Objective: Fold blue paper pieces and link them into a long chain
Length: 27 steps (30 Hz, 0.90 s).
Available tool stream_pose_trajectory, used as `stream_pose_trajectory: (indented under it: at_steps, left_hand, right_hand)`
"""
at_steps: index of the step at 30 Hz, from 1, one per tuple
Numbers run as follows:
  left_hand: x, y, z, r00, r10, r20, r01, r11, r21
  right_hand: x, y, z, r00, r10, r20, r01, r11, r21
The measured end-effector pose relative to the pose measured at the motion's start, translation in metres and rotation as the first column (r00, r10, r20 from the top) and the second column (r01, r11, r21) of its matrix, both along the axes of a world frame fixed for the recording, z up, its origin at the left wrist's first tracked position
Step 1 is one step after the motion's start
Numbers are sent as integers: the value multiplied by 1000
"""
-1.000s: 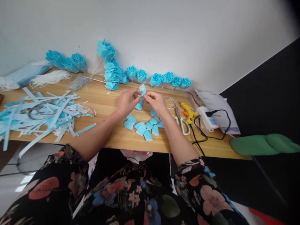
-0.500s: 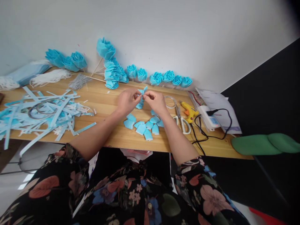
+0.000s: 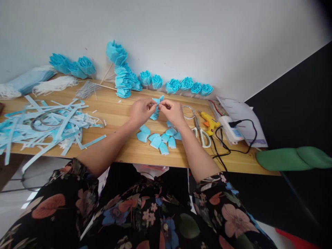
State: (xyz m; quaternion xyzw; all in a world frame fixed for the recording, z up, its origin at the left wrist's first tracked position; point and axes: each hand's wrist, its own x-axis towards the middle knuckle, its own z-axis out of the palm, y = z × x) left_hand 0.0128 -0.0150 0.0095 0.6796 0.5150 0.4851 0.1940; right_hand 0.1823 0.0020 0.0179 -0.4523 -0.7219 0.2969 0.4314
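Note:
Between the fingertips of both hands is a small light-blue fabric petal (image 3: 161, 99). My left hand (image 3: 142, 111) pinches it from the left, and my right hand (image 3: 171, 111) pinches it from the right, their fingertips almost meeting. Part of the petal is hidden by the fingers. Just beneath the fingertips, more blue petals (image 3: 155, 115) lie on the wooden table (image 3: 124, 148). Nearer to me, several cut blue petals (image 3: 156, 142) are spread in a loose group, some tucked behind my right wrist.
Scissors (image 3: 201, 133), a tape roll (image 3: 188, 112), a yellow glue gun (image 3: 210, 123) and a power strip (image 3: 231, 129) with a black cord lie to the right. Left is a heap of blue and white strips (image 3: 59, 124). Blue fabric flowers (image 3: 173, 86) line the wall.
Both hands hold nearly the same pose with the petal between the fingertips. Only a very slight shift of the camera's view shows.

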Motion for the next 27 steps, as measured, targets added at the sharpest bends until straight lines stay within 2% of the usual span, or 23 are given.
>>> stream_pose_trajectory:
  at_steps: [5, 10, 16, 21, 24, 27]
  left_hand:
    - [0, 4, -1, 985, -13, 173, 25, 997, -67]
    - [0, 7, -1, 914, -47, 402, 118, 981, -154]
    - [0, 7, 2, 873, -69, 483, 155, 978, -140]
    - [-4, 9, 4, 773, -14, 634, 171, 967, -186]
    - [-5, 12, 2, 715, -48, 698, 319, 910, -264]
    - [-7, 13, -2, 724, -138, 676, 413, 872, -264]
  right_hand:
    - [1, 3, -1, 996, 30, -79, -34, 998, -51]
    - [2, 8, -6, 986, 51, -159, -66, 994, -86]
    - [2, 10, -7, 968, 49, -246, -91, 983, -160]
    - [2, 9, -5, 949, 46, -312, -114, 973, -202]
    - [1, 6, -3, 948, 60, -314, -134, 966, -220]
    - [0, 4, 0, 955, 73, -287, -141, 964, -225]
